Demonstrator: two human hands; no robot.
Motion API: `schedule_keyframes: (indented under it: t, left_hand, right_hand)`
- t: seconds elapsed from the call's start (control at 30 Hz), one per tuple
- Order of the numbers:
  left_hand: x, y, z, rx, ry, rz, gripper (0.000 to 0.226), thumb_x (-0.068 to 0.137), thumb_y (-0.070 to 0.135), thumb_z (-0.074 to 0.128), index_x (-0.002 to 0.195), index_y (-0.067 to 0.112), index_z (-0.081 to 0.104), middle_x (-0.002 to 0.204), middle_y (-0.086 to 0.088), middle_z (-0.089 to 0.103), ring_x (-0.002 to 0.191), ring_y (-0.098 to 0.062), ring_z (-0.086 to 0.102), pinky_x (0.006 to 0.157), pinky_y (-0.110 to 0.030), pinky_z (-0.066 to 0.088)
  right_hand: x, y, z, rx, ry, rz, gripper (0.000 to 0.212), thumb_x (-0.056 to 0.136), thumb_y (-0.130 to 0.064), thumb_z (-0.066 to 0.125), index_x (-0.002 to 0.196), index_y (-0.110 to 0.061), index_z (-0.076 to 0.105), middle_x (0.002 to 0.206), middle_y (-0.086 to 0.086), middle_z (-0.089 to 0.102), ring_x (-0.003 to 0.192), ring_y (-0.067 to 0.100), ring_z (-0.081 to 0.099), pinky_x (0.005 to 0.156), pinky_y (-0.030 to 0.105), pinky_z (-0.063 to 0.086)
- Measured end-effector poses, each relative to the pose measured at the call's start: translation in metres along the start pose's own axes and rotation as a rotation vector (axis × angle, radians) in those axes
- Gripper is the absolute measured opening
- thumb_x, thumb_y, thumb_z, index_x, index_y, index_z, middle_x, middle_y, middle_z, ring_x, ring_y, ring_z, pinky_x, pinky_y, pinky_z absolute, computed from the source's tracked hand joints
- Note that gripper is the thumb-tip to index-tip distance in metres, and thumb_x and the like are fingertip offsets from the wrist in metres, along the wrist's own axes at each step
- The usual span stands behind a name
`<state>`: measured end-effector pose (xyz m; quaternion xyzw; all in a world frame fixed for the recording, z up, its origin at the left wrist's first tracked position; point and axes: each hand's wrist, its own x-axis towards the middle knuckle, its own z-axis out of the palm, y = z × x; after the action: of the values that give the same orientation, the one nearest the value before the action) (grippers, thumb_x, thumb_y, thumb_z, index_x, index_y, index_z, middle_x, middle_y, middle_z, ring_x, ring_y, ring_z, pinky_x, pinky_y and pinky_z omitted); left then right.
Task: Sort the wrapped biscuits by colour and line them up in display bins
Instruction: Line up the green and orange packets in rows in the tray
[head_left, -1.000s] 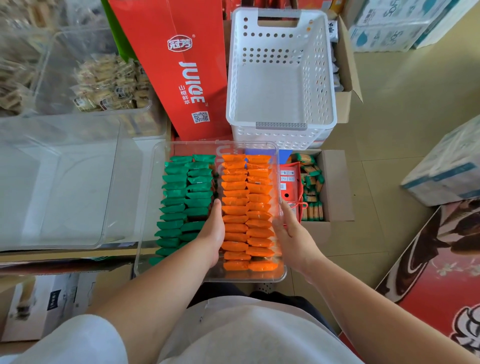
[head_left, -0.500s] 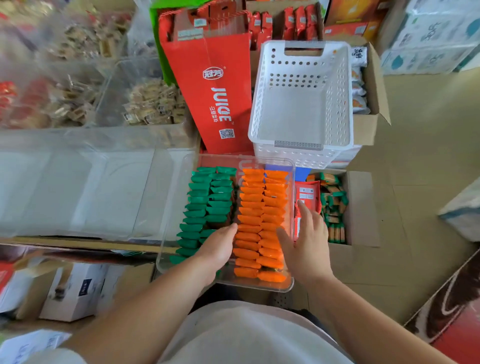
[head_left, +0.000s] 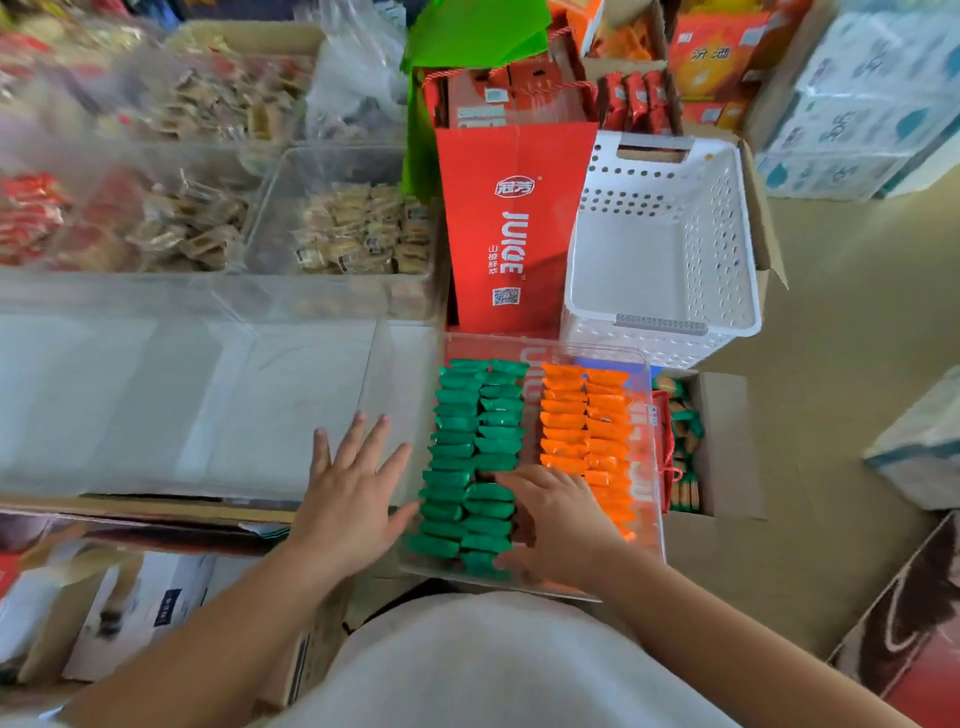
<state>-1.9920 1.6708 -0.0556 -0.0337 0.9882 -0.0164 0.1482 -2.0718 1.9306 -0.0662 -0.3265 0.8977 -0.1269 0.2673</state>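
A clear display bin (head_left: 655, 499) in front of me holds two rows of green wrapped biscuits (head_left: 470, 447) on its left and two rows of orange wrapped biscuits (head_left: 587, 415) on its right. My left hand (head_left: 353, 499) lies flat with fingers spread at the bin's left wall, its thumb reaching toward the green rows. My right hand (head_left: 558, 519) rests inside the bin between the two colours, fingers straight, touching the near green packets and covering some near orange ones.
A large empty clear bin (head_left: 171, 395) lies to the left. Behind stand a red juice bag (head_left: 511, 228) and a white perforated basket (head_left: 660, 249). A cardboard box of loose biscuits (head_left: 685, 447) sits to the right. Bins of wrapped snacks (head_left: 358, 234) fill the back left.
Both hands shifted left: the left from between the colours to the bin's left wall, the right from the orange rows' right side to the gap between colours. The view tilted up.
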Motion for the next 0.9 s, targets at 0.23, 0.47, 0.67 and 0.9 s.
schedule_keyframes:
  t: [0.23,0.47,0.67,0.9]
  left_hand:
    - [0.013,-0.038,0.015,-0.129,0.029,0.201,0.079,0.082,0.087,0.004,0.151,0.056,-0.017,0.168,-0.005,-0.009,0.153,-0.037,-0.014,0.121,-0.064,-0.001]
    - [0.019,-0.043,0.028,-0.179,0.082,0.270,0.075,0.089,0.079,0.030,0.155,0.043,0.028,0.167,-0.009,0.015,0.154,-0.040,-0.004,0.117,-0.070,0.013]
    - [0.021,-0.044,0.030,-0.189,0.088,0.274,0.078,0.088,0.077,0.034,0.153,0.033,0.037,0.163,-0.011,0.030,0.153,-0.042,0.009,0.113,-0.070,0.025]
    - [0.020,-0.042,0.032,-0.210,0.091,0.252,0.081,0.088,0.076,0.037,0.151,0.026,0.044,0.162,-0.012,0.033,0.154,-0.040,0.008,0.113,-0.064,0.031]
  right_hand:
    - [0.021,-0.023,0.025,-0.009,-0.085,0.155,0.103,0.068,-0.063,0.078,0.155,-0.032,0.032,0.155,-0.006,0.035,0.136,0.022,0.044,0.114,0.038,0.036]
    - [0.019,-0.029,0.011,-0.340,-0.137,0.087,0.094,0.080,-0.062,0.068,0.158,-0.035,0.021,0.157,-0.008,0.031,0.139,0.022,0.032,0.117,0.042,0.027]
    - [0.024,-0.028,0.011,-0.391,-0.123,0.098,0.085,0.087,-0.062,0.060,0.158,-0.036,0.022,0.156,-0.008,0.033,0.139,0.023,0.030,0.114,0.044,0.022]
    - [0.017,-0.026,0.016,-0.367,-0.132,0.135,0.080,0.094,-0.063,0.049,0.160,-0.037,0.010,0.161,-0.008,0.023,0.146,0.024,0.019,0.118,0.048,0.015]
